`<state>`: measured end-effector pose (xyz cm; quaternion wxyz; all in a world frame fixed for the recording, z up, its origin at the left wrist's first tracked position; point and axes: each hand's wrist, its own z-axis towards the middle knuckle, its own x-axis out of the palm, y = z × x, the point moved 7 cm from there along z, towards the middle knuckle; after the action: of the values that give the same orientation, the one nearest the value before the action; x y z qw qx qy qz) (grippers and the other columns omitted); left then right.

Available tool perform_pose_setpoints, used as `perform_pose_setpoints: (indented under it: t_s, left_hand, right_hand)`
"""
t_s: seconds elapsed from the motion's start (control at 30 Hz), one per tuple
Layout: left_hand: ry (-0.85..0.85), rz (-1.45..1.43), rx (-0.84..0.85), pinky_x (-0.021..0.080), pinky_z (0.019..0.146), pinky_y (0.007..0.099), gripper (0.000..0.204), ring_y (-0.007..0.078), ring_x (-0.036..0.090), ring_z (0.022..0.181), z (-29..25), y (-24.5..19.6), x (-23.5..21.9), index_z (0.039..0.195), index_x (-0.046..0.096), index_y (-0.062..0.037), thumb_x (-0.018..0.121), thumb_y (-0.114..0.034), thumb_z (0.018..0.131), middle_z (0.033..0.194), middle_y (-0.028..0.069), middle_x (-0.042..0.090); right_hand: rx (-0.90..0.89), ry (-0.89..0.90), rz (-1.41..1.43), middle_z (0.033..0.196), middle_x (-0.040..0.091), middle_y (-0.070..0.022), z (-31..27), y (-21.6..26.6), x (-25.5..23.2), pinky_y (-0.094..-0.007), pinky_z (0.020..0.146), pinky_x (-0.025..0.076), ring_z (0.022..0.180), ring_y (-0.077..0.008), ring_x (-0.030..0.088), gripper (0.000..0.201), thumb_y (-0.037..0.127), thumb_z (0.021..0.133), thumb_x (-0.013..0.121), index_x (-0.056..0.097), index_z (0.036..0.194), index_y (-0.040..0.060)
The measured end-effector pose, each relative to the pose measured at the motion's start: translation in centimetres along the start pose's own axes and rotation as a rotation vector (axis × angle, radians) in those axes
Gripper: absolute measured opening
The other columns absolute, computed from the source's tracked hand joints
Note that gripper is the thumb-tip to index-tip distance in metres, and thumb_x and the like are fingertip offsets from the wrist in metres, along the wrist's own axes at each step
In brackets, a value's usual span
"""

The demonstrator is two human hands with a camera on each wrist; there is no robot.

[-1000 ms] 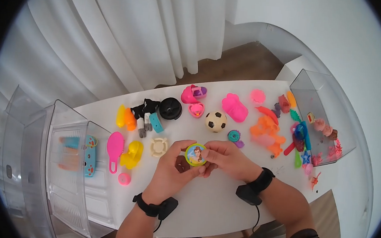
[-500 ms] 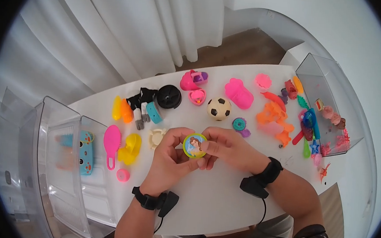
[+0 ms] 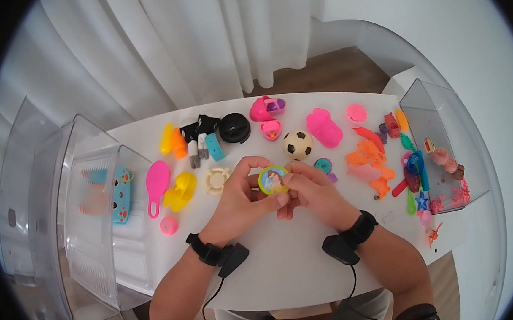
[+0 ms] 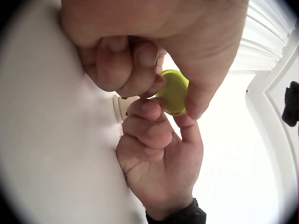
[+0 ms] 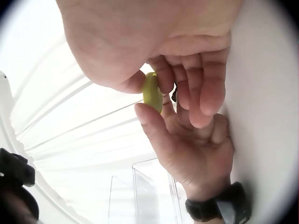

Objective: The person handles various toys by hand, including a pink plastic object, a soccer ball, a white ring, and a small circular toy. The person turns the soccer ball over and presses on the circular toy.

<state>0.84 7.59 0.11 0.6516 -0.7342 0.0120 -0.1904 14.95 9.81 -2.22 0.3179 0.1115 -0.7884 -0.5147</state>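
Observation:
Between both hands is a small round disc [image 3: 273, 180] with a yellow-green rim and a printed cartoon figure facing up. My left hand [image 3: 243, 190] pinches its left edge, thumb below and index finger above. From the other side, my right hand [image 3: 316, 195] grips it between thumb and fingers. The left wrist view shows the disc's plain green back [image 4: 174, 93]; in the right wrist view its rim [image 5: 152, 92] appears edge-on. Just beyond the hands lie a toy soccer ball [image 3: 298, 144] and a teal and purple toy [image 3: 324, 166]. A cream ring-shaped toy [image 3: 217, 181] is left of them.
On the left are a pink hairbrush-shaped toy [image 3: 157, 180], a yellow duck [image 3: 180, 191] and a clear bin [image 3: 133, 270] with a blue toy inside. Orange pieces [image 3: 366, 159] and several small toys lie right, beside another clear bin [image 3: 444, 113].
Both hands have moved the disc a little away from the body, closer to the soccer ball. The disc has tilted and its picture has turned slightly. The head view has shifted.

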Motion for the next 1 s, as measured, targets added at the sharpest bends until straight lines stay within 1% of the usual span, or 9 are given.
perform_pose_setpoints:
  t_s: [0.1,0.23,0.3,0.33,0.4,0.6,0.83,0.9,1.0]
  left_hand:
    - [0.007,0.053,-0.026,0.061,0.085,0.0301,0.058,0.0162,0.073,0.097,0.2,0.2,-0.2,0.136,0.046,-0.0068,0.083,-0.004,0.092,0.113,0.0084,0.071]
    - [0.047,0.093,-0.044,0.062,0.086,0.0324,0.059,0.0192,0.075,0.101,0.2,1.0,-0.1,0.136,0.045,-0.006,0.082,0.001,0.091,0.115,0.0121,0.072]
    - [0.006,0.09,-0.018,0.051,0.065,0.0174,0.061,0.0045,0.068,0.08,0.1,1.3,-0.3,0.137,0.047,-0.0083,0.084,0.001,0.089,0.106,0.0078,0.075]
    - [0.008,0.087,-0.017,0.051,0.065,0.0174,0.061,0.0045,0.068,0.08,0.0,1.3,-0.2,0.137,0.047,-0.0083,0.084,0.001,0.089,0.106,0.0078,0.075]
    - [-0.007,0.183,-0.066,0.064,0.092,0.0327,0.062,0.0219,0.075,0.109,-0.3,1.3,-0.3,0.138,0.045,-0.0044,0.082,0.007,0.089,0.119,0.0159,0.073]
    - [0.052,0.106,-0.04,0.063,0.094,0.0315,0.067,0.0206,0.073,0.114,-0.1,1.1,-0.8,0.144,0.044,-0.0048,0.08,0.008,0.089,0.125,0.0147,0.071]
    - [0.122,0.0,0.006,0.061,0.099,0.0329,0.071,0.0196,0.068,0.122,-0.2,0.9,0.0,0.148,0.045,-0.0067,0.078,0.013,0.088,0.131,0.0111,0.067]
    - [0.111,-0.074,0.034,0.061,0.099,0.0334,0.069,0.0188,0.067,0.122,-0.2,0.5,0.4,0.146,0.047,-0.0075,0.078,0.013,0.088,0.129,0.0085,0.066]
    - [0.096,0.041,0.029,0.061,0.098,0.0328,0.067,0.018,0.068,0.119,0.1,1.0,-0.5,0.143,0.049,-0.0079,0.078,0.013,0.087,0.127,0.0074,0.066]
  right_hand:
    - [-0.033,-0.027,-0.127,0.085,0.067,-0.0045,-0.5,0.6,0.7,-0.0268,0.063,0.056,0.073,-0.0147,0.071,0.026,0.031,0.112,0.056,0.057,0.114,0.0052]
    - [-0.027,-0.044,-0.13,0.081,0.064,-0.0022,-0.7,0.5,0.9,-0.0243,0.058,0.051,0.067,-0.0104,0.066,0.022,0.029,0.111,0.058,0.057,0.113,0.0067]
    - [-0.031,-0.053,-0.147,0.079,0.061,-0.0005,-0.9,0.4,1.1,-0.0234,0.057,0.047,0.062,-0.0084,0.059,0.023,0.03,0.111,0.058,0.056,0.114,0.008]
    - [-0.029,-0.055,-0.149,0.079,0.061,-0.0005,-1.0,0.4,1.2,-0.0234,0.057,0.047,0.062,-0.0084,0.059,0.023,0.03,0.111,0.058,0.056,0.114,0.008]
    - [-0.043,-0.063,-0.142,0.082,0.06,-0.0015,-1.2,0.7,1.4,-0.0245,0.052,0.042,0.059,-0.0069,0.052,0.019,0.024,0.108,0.059,0.055,0.111,0.0058]
    - [-0.028,0.03,-0.09,0.088,0.061,-0.0027,-1.4,1.0,1.4,-0.0232,0.059,0.044,0.065,-0.0069,0.053,0.015,0.015,0.106,0.05,0.055,0.118,0.0083]
    - [-0.007,-0.017,-0.144,0.087,0.06,-0.0024,-0.9,0.6,1.4,-0.0228,0.055,0.043,0.065,-0.0062,0.053,0.015,0.017,0.109,0.051,0.055,0.119,0.0068]
    - [-0.02,-0.039,-0.156,0.084,0.059,-0.0008,-0.8,0.2,1.3,-0.0241,0.053,0.041,0.061,-0.0048,0.051,0.017,0.022,0.111,0.054,0.056,0.115,0.0058]
    - [-0.012,-0.022,-0.205,0.084,0.059,0.0,-0.9,0.7,1.7,-0.0238,0.053,0.041,0.061,-0.0043,0.051,0.016,0.02,0.11,0.054,0.057,0.116,0.0056]
